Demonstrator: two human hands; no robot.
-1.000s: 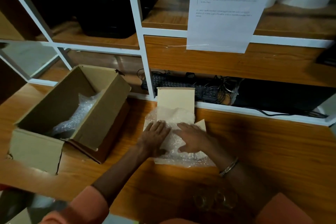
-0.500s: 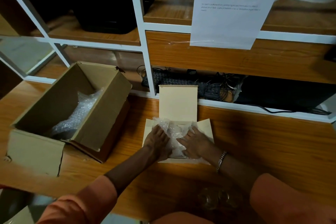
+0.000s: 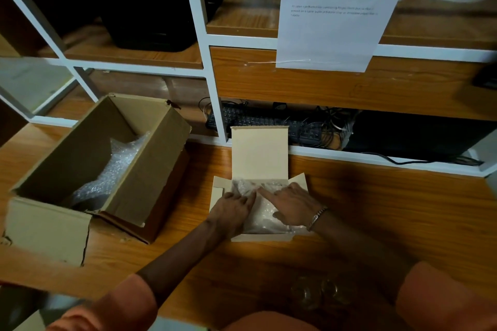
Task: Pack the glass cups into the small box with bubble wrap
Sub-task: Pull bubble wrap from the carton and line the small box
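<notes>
Hands flat, L hand (image 3: 233, 213) & R hand (image 3: 291, 207) pressing bubble wrap (image 3: 262, 216) into small box (image 3: 259, 153), taped sheet (image 3: 336, 11) text unreadable

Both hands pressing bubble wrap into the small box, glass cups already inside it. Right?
Not quite. The head view shows the glass cups on the table near the person, outside the small box. The rest holds: left hand and right hand press the bubble wrap into it.

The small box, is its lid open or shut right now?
Open: the small box has its lid standing up at the back, with bubble wrap showing inside.
</notes>
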